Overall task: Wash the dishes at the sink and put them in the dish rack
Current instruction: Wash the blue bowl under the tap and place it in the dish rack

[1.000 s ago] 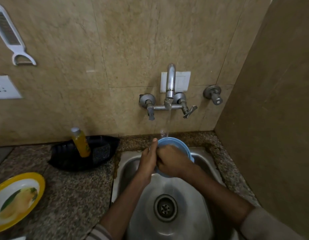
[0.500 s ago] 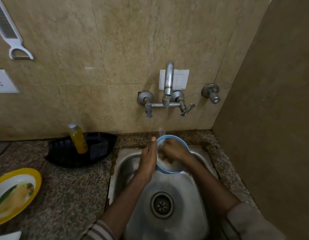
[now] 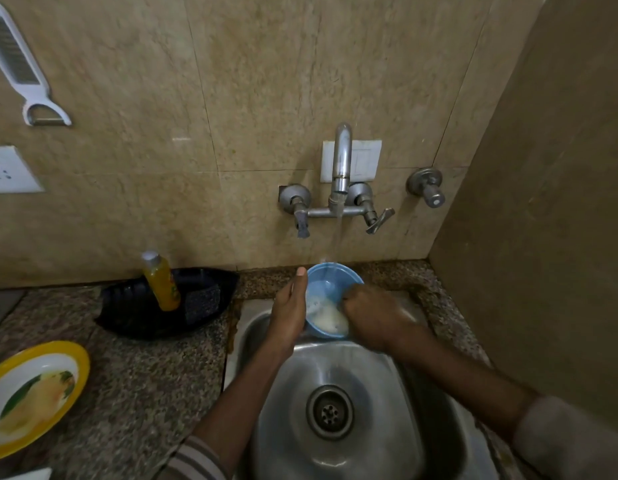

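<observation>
A small blue bowl (image 3: 330, 285) is held over the back of the steel sink (image 3: 377, 403), under water running from the wall tap (image 3: 341, 168). Cloudy white water pools in its lower part. My left hand (image 3: 289, 311) grips the bowl's left rim, thumb pointing up. My right hand (image 3: 371, 315) is at the bowl's right rim with its fingers curled inside; whether it holds a scrubber is hidden. A yellow-rimmed plate (image 3: 34, 393) with food residue lies on the counter at the far left.
A black tray (image 3: 127, 306) behind the sink's left side holds an orange soap bottle (image 3: 162, 282) and a dark scrub pad (image 3: 203, 301). The granite counter (image 3: 145, 375) runs left of the sink. A brown wall (image 3: 543, 237) stands close on the right. A peeler (image 3: 20, 67) hangs top left.
My right hand has slid from covering the bowl's front to its right rim, so the inside and its cloudy water now show. The bowl has tipped open towards me under the stream.
</observation>
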